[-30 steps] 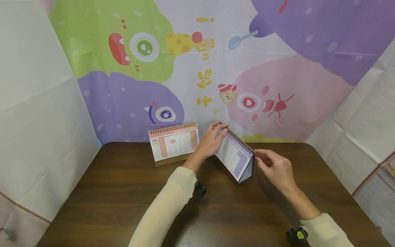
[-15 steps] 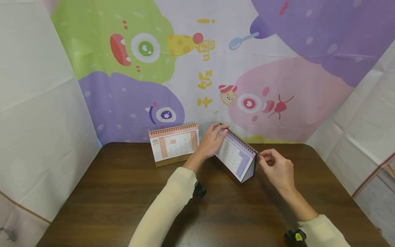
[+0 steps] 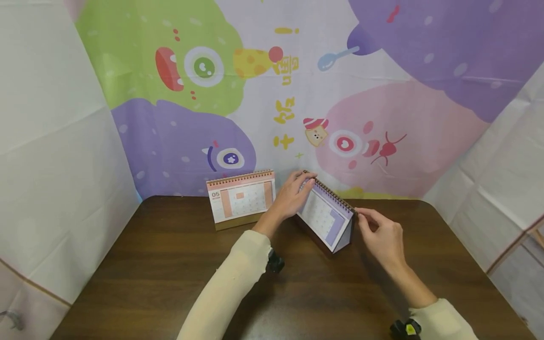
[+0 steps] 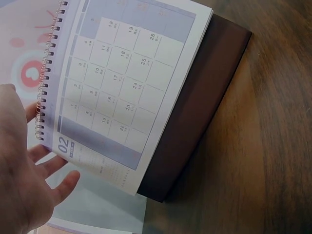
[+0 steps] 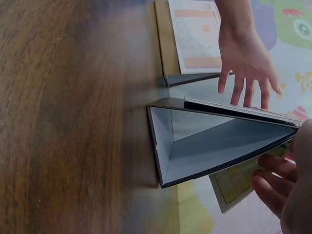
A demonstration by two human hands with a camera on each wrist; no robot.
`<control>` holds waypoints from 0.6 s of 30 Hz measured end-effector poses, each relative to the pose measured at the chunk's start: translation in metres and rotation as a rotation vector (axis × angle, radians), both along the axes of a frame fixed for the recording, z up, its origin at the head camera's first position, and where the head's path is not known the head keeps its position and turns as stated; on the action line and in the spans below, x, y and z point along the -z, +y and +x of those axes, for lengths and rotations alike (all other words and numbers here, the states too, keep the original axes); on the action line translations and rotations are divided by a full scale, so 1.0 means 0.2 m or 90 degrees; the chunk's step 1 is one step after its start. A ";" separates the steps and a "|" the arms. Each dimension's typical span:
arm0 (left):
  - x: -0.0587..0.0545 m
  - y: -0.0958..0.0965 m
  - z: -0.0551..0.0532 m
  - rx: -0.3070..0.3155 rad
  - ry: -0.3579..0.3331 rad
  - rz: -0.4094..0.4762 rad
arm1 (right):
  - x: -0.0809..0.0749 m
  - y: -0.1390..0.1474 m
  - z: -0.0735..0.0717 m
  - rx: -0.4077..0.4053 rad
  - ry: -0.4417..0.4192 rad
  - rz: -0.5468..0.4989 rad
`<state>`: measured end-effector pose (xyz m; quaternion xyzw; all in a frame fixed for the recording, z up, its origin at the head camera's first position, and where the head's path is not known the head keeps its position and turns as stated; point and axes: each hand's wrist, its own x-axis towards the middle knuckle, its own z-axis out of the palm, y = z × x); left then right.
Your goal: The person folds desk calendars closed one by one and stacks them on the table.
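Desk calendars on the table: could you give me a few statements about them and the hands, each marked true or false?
1. The orange calendar and the purple calendar both stand on the table. True.
2. In the head view, the orange calendar is right of the purple one. False: it is on the left.
3. The orange calendar's large number is 05. True.
4. The purple calendar's large number is 08. False: it is 02.
5. The left hand is at the purple calendar's top. True.
6. Only one hand is at the purple calendar. False: the right hand is there too.
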<state>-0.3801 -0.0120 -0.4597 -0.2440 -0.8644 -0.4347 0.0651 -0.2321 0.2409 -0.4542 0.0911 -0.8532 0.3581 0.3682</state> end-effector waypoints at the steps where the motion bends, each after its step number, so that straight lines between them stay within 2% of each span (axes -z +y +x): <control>1: 0.03 0.00 -0.03 0.000 0.004 0.001 | 0.00 0.00 0.00 -0.003 0.003 0.000; 2: 0.04 0.01 -0.04 -0.002 -0.002 0.002 | 0.00 0.00 0.00 -0.004 0.006 -0.001; 6: 0.13 0.01 -0.14 -0.007 0.014 -0.008 | -0.01 0.00 0.00 -0.014 0.016 -0.007; 8: 0.15 0.02 -0.15 -0.010 0.024 -0.017 | -0.01 0.00 0.00 -0.015 0.021 -0.012; 18: 0.15 0.02 -0.15 -0.019 0.031 -0.027 | -0.04 -0.01 0.00 -0.020 0.074 -0.033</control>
